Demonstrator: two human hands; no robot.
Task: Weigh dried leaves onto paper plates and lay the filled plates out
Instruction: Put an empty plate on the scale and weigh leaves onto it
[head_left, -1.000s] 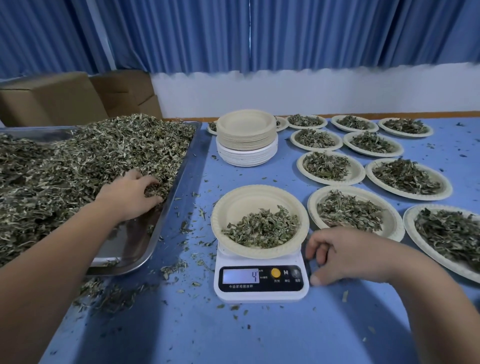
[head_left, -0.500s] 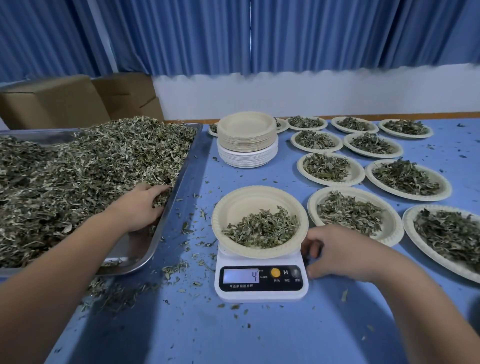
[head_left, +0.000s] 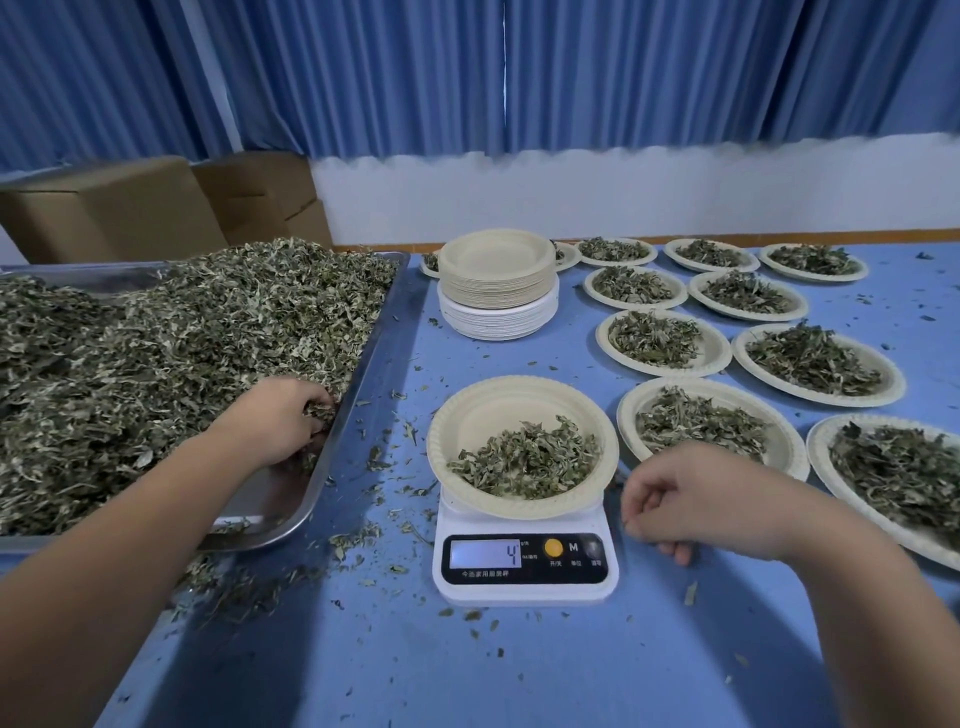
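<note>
The blue surface (head_left: 519, 675) carries everything. Its left side is taken by a metal tray (head_left: 280, 499) heaped with dried leaves (head_left: 156, 364). To the right, the filled plates (head_left: 717, 347) lie in rows running back toward the wall. A stack of empty plates (head_left: 496, 291) stands between the tray and those rows.

Nearer, one paper plate (head_left: 493, 415) sits on the white scale (head_left: 524, 587), with a modest portion (head_left: 524, 460) gathered toward its near side. The left hand (head_left: 275, 421) is down in the heap at the tray's right edge, its grip curled round a clump of leaves. The right hand (head_left: 691, 499) rests on the surface just beside the scale. Its grip is loosely curled and I see nothing in it. The display (head_left: 485, 553) reads 4, and loose scraps (head_left: 358, 540) litter the surface between tray and scale.

The step in hand looks like topping up the portion. The piles already laid out seem fuller, so more is likely needed. To do it well:

- Lift a small clump rather than a fistful.
- Carry it low across the gap, so that little drops among the scraps.
- Let it fall on the bare far half of the plate, so the load sits centred.
- Keep the right hand off the scale and the plate's rim, or the reading may drift.
- Add the last bits as pinches and watch the number settle.
</note>
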